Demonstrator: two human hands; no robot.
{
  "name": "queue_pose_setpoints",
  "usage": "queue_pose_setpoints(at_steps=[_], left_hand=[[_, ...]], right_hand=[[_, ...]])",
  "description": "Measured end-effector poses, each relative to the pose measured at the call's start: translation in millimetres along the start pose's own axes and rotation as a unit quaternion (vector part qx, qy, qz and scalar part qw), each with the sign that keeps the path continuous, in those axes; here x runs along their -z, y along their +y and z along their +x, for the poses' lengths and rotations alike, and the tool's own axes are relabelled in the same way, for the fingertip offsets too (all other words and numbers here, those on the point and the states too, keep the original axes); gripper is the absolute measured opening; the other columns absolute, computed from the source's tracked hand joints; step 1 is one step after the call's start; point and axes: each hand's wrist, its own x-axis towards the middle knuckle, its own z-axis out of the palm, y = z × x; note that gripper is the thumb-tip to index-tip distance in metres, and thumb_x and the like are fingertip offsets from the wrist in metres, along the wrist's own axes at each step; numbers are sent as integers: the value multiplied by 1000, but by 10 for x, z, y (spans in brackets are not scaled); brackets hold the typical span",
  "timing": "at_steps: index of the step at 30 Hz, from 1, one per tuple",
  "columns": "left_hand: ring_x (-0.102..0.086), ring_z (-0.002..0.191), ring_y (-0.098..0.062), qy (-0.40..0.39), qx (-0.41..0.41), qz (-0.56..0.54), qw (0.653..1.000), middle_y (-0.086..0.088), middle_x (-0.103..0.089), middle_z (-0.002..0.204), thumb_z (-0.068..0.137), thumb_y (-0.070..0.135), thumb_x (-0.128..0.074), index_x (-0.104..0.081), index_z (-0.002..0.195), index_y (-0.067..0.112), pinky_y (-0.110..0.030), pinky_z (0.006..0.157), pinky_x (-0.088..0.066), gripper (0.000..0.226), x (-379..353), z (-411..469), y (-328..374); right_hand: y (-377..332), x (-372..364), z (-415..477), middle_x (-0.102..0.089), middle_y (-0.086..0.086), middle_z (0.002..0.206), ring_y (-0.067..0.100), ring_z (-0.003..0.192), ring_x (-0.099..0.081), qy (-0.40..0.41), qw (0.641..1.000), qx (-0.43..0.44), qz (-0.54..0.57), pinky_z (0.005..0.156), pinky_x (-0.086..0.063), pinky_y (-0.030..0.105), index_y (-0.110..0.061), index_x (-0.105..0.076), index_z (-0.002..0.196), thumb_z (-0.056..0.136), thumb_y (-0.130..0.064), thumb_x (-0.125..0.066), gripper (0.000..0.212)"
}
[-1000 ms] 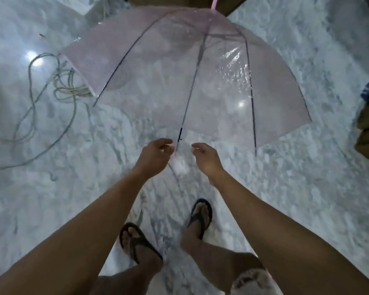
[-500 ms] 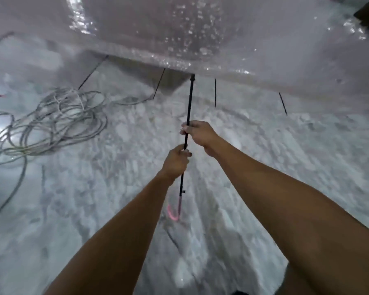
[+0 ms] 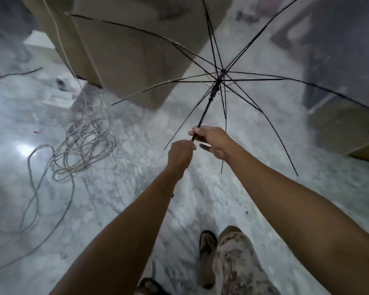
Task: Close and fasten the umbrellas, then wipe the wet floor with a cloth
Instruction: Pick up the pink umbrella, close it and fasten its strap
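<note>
An open clear umbrella is held up in front of me, its inside facing me, black ribs spreading from the hub [image 3: 218,78]. Its black shaft [image 3: 207,107] slants down to my hands. My right hand [image 3: 213,140] grips the shaft just under the runner. My left hand [image 3: 180,153] grips the shaft right below it, and the handle is hidden behind that hand. The see-through canopy covers the upper part of the view. The marble floor [image 3: 136,167] lies beneath.
A loose coil of grey cable [image 3: 83,145] lies on the floor at left. A tan cabinet [image 3: 124,50] stands behind the umbrella, with a dark unit [image 3: 341,86] at right. My sandalled feet [image 3: 208,243] stand at the bottom.
The umbrella has swung from canopy overhead to tilted away, so its ribs and hub now face me. Both hands have stayed on the shaft, close together.
</note>
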Motion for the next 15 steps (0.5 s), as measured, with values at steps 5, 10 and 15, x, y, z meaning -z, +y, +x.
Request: queue_pose_setpoints(at_steps=[5,10,15], left_hand=[[-43,54,-22,-61,-37,111,991,-3,-50,61,93,31,-53,-58,59,16,-26,51,-33,37,-193,-1009,1275],[-42,51,-21,-144,-102,196,965,0,-46,56,92,40,-58,-54,67,15,-21,43,-27,36,-705,-1601,2275],[-23,41,-14,-260,-145,240,924,3,-32,51,90,43,-60,-44,57,20,-19,41,-13,44,-1497,-2178,3026]], right_hand=[[-921,703,-1267,-77,-3,95,13,90,-68,74,997,-3,12,81,-50,29,-10,-76,107,92,-28,-68,24],[-1494,1681,-2156,-76,-1,101,18,86,-70,165,979,54,107,76,-50,32,-17,-70,111,95,-38,-63,27],[-1844,3014,-2945,-66,-3,91,14,68,-69,294,905,114,286,60,-48,29,-20,-63,97,100,-44,-50,28]])
